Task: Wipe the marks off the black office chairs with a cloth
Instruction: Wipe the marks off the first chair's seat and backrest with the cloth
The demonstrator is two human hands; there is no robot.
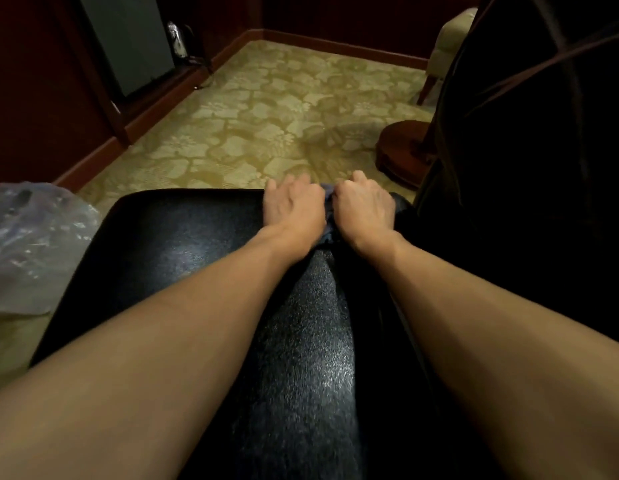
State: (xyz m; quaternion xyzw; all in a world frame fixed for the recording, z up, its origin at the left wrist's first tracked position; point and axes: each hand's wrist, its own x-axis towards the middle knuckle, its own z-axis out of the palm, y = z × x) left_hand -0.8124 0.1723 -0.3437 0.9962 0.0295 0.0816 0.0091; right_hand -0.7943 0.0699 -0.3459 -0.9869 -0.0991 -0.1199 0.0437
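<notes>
With both our left hand (294, 206) and right hand (365, 206) bunched around the dark cloth (327, 230) at the far edge of the black chair seat (183, 233), we risk it slipping off onto the carpet (266, 109), leaving marks unwiped.

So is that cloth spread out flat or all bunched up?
Bunched up. Only a small bluish wad of cloth shows, squeezed between the left hand and right hand at the chair seat's far edge.

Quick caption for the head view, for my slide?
Both hands, left hand and right hand, press a dark blue cloth onto the black leather chair seat.
</notes>
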